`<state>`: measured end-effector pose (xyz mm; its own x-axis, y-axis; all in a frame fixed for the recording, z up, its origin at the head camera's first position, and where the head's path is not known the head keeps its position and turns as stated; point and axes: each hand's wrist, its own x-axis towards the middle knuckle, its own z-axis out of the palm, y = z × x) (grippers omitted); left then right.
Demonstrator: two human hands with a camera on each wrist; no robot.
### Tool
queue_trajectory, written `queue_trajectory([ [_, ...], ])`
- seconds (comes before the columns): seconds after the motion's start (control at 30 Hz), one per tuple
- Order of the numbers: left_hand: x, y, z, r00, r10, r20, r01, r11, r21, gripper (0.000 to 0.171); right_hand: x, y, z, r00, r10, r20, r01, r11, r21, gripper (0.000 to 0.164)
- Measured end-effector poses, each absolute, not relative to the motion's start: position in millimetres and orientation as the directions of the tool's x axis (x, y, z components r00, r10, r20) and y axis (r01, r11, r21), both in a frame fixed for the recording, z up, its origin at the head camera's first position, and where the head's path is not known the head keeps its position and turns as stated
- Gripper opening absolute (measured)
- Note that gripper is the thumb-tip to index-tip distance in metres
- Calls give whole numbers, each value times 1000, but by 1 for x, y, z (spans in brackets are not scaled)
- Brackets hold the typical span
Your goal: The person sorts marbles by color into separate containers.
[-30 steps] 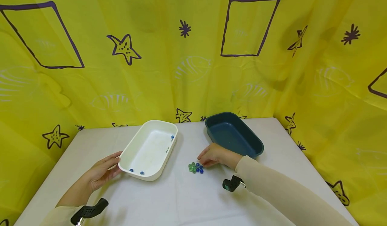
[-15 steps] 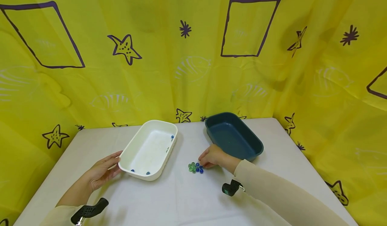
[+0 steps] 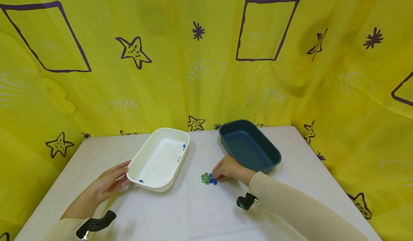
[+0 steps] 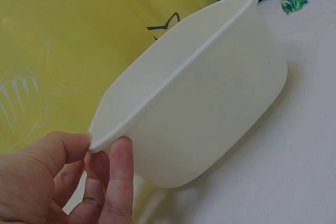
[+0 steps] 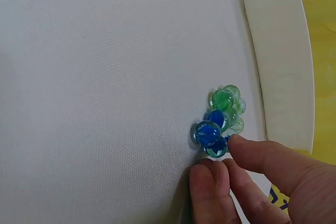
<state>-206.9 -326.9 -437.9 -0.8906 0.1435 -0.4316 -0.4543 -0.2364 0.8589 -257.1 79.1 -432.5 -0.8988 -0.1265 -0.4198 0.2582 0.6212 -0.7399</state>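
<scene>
My left hand point(image 3: 109, 183) grips the rim of a white plastic tray point(image 4: 210, 93) at its near left corner, thumb on top and fingers below. A blue marble point(image 3: 141, 181) lies in the tray's near corner, another blue marble point(image 3: 184, 146) by its far right wall. A green marble point(image 3: 179, 159) is partly hidden by the side wall. Between the trays sits a cluster of several green marbles point(image 5: 223, 99) and blue marbles point(image 5: 207, 132). There my right hand point(image 3: 227, 168) pinches a blue marble point(image 5: 216, 149) at the cluster's edge between its fingertips.
A dark teal tray point(image 3: 246, 146) stands behind the right hand on the white tablecloth point(image 3: 193, 212). A yellow patterned curtain point(image 3: 167, 97) closes off the back and sides. Black wrist mounts point(image 3: 246, 201) project from both sleeves.
A blue marble rolled rightward along the white tray's near end and is now out of sight. The right hand shifted slightly closer over the blue marbles. The left hand stayed put.
</scene>
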Motion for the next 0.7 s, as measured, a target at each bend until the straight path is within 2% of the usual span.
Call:
queue_trajectory([
  [0.7,-206,-327,-438,-888,130,-441,-459,-223,860,23,-254,79,-433,-900,-134,-416,238,647,-724,10],
])
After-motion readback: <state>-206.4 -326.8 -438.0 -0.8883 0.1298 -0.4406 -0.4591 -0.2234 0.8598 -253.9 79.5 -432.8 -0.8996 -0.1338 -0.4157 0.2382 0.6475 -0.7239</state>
